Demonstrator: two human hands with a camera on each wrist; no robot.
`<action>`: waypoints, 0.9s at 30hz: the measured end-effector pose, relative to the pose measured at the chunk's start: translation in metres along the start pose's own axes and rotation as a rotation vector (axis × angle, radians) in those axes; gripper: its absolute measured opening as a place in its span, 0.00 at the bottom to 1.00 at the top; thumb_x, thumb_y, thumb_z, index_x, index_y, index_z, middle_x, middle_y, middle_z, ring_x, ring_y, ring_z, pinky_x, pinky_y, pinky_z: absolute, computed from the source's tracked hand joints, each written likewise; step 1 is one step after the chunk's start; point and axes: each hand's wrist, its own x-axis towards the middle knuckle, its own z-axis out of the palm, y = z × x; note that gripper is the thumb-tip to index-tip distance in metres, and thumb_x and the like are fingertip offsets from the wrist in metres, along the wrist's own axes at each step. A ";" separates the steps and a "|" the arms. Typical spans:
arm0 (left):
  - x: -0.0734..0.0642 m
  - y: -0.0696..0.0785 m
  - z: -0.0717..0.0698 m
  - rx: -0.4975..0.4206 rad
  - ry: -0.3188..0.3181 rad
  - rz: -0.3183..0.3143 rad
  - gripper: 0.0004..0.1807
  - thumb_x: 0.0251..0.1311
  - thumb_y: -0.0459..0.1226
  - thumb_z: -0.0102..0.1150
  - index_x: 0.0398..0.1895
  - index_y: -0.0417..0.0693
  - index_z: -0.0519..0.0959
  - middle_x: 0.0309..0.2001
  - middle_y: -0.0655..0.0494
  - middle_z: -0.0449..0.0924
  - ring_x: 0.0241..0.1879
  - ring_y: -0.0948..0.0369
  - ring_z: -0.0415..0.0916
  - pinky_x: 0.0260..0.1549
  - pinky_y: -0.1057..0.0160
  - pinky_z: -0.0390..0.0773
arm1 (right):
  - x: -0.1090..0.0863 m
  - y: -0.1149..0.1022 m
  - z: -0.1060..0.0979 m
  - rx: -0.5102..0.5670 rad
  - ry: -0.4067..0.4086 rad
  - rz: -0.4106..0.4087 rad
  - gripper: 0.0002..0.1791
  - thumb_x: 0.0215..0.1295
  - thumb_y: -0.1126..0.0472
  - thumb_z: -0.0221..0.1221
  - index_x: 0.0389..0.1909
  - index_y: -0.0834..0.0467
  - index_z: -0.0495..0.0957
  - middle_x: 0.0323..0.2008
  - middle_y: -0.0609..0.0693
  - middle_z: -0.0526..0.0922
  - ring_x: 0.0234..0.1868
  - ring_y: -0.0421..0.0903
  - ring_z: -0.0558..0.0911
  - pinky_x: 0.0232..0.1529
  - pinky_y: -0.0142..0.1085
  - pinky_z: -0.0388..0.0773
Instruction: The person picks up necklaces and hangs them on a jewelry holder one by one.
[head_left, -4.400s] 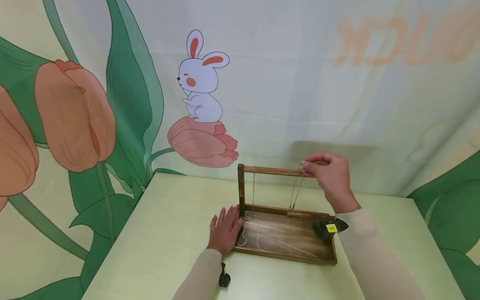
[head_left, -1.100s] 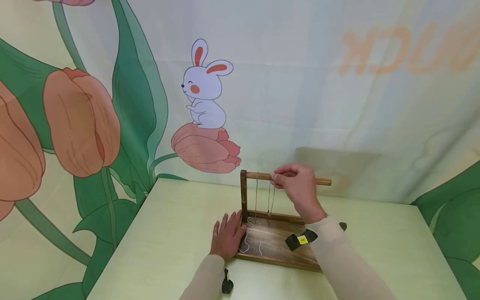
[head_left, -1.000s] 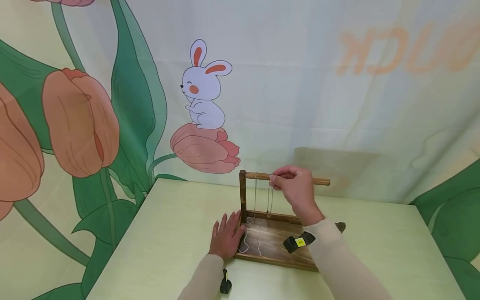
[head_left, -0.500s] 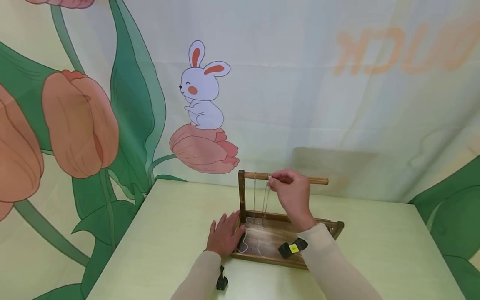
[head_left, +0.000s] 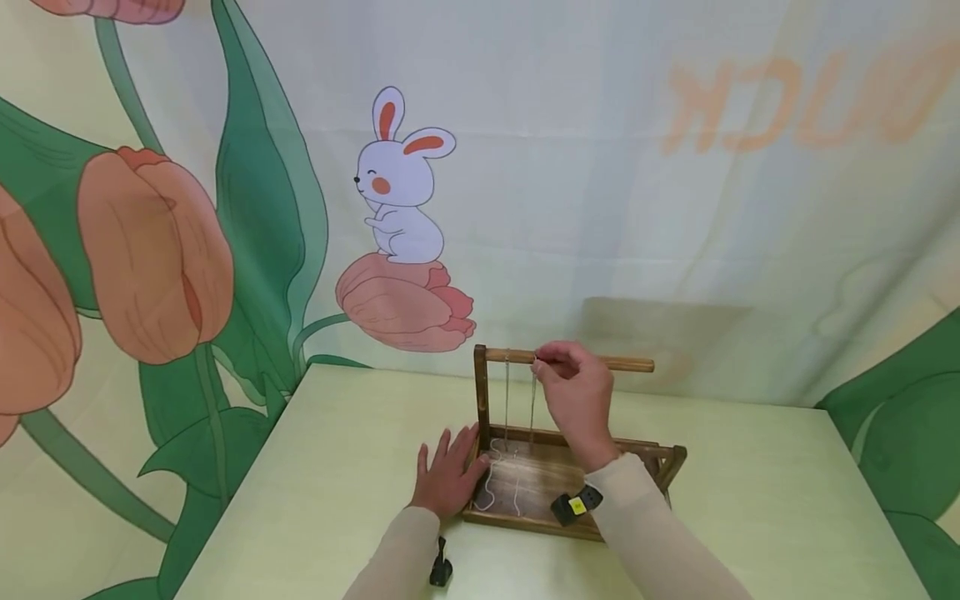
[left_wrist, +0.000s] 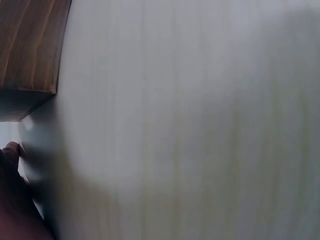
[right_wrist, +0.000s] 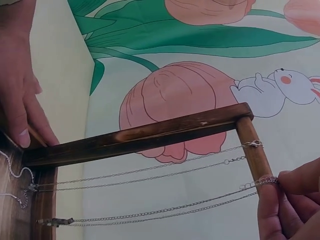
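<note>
A wooden jewellery stand has a round bar (head_left: 630, 364) above a shallow brown tray (head_left: 536, 525). In the head view my right hand (head_left: 581, 400) is at the bar's left half, its thumb and fingertips pinching a thin chain necklace (head_left: 532, 412). The right wrist view shows this necklace (right_wrist: 165, 212) looped over the bar, a small dark pendant (right_wrist: 57, 221) at its low end. Another chain necklace (head_left: 507, 404) hangs nearer the left post (head_left: 482, 387). My left hand (head_left: 447, 475) rests against the tray's left end, fingers straight.
Whitish strands (head_left: 491, 483) lie inside the tray's left part. A shorter wooden support (head_left: 675, 457) stands at the tray's right end. The pale table (head_left: 360, 433) spreads around it, backed by a printed curtain (head_left: 562, 167). Wrist cameras (head_left: 440, 571) sit on both wrists.
My right hand has carried the pinched necklace leftward along the bar, close to the other hanging necklace. The bar's right end has come into sight. My left hand has stayed at the tray.
</note>
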 end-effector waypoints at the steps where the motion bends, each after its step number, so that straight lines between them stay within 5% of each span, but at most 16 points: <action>1: -0.001 0.000 0.001 -0.001 -0.001 -0.004 0.35 0.78 0.57 0.44 0.84 0.62 0.56 0.83 0.53 0.58 0.85 0.44 0.44 0.79 0.31 0.33 | -0.001 0.002 0.001 -0.004 0.003 -0.012 0.07 0.66 0.66 0.69 0.44 0.57 0.88 0.42 0.54 0.92 0.40 0.46 0.90 0.38 0.29 0.83; 12: -0.003 0.001 0.004 0.012 0.008 -0.002 0.35 0.78 0.59 0.42 0.84 0.65 0.55 0.83 0.55 0.57 0.85 0.46 0.43 0.80 0.32 0.33 | -0.012 0.011 -0.002 0.026 0.065 -0.121 0.11 0.67 0.70 0.67 0.48 0.58 0.89 0.45 0.56 0.92 0.43 0.54 0.91 0.41 0.22 0.82; 17: 0.000 0.000 0.005 0.018 0.016 0.003 0.35 0.78 0.59 0.41 0.84 0.66 0.55 0.83 0.55 0.58 0.85 0.46 0.44 0.80 0.32 0.33 | -0.015 0.013 -0.006 0.045 0.097 -0.157 0.08 0.67 0.69 0.67 0.44 0.59 0.90 0.41 0.58 0.92 0.40 0.48 0.90 0.42 0.22 0.82; 22: 0.000 -0.001 0.004 -0.001 0.029 0.013 0.34 0.79 0.57 0.43 0.84 0.65 0.56 0.83 0.52 0.59 0.85 0.44 0.45 0.79 0.31 0.33 | -0.023 0.018 -0.007 0.080 0.061 -0.104 0.05 0.65 0.69 0.68 0.41 0.61 0.89 0.39 0.60 0.91 0.36 0.35 0.87 0.40 0.24 0.83; 27: -0.002 -0.002 0.004 0.008 0.021 0.004 0.34 0.79 0.57 0.42 0.84 0.65 0.56 0.83 0.53 0.59 0.85 0.45 0.45 0.79 0.32 0.34 | -0.033 0.027 -0.008 0.087 -0.023 -0.010 0.05 0.66 0.68 0.68 0.41 0.61 0.89 0.41 0.60 0.91 0.37 0.34 0.87 0.40 0.26 0.84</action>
